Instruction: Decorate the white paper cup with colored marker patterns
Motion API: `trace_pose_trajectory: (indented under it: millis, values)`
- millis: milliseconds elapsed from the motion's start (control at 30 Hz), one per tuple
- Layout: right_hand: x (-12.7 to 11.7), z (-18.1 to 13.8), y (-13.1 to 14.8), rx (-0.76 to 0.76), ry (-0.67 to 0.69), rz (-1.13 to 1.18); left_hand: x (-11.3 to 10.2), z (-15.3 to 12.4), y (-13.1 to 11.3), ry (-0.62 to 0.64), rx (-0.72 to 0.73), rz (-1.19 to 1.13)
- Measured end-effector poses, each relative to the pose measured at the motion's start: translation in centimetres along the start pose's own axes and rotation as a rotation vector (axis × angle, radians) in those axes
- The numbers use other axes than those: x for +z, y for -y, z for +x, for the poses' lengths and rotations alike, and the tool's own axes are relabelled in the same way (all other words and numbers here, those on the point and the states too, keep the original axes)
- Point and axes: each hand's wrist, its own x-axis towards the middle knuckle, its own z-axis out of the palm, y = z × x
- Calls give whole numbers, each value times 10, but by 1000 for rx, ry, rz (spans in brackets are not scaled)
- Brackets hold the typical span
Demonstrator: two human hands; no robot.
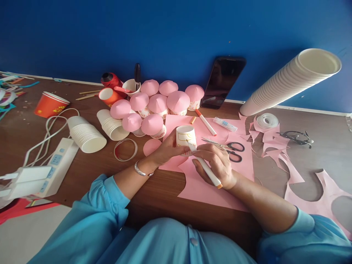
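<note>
My left hand (168, 151) is closed round the side of a white paper cup (185, 132), which carries yellow-orange line drawing. Between the fingers of my right hand (217, 165) is a white marker (206, 169) with an orange end; its tip touches or nearly touches the cup's side. Pink paper (220, 194) lies beneath both hands. Just right of the cup rest scissors (233, 151) with black handles. Behind it are an orange-tipped marker (206, 123), a loose cap (193, 120) and a small clear glue bottle (225, 124).
Several small cups with pink cone tops (158, 103) stand behind my left hand. A tall cup stack (286, 84) leans on the blue wall, near a phone (224, 82). Left are cup stacks (85, 134) and a power strip (62, 161). Pink scraps (294, 168), glasses (297, 137) and tape (267, 120) lie right.
</note>
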Motion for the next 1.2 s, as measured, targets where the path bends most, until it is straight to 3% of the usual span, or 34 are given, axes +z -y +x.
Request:
trace_pose_trajectory:
  millis: [600,1200]
  values:
    - [2,1,0,37,9,-63,0,1,1,57,75,122]
    - [1,-1,-1,55,11,-37,-2,1,4,27,32,-11]
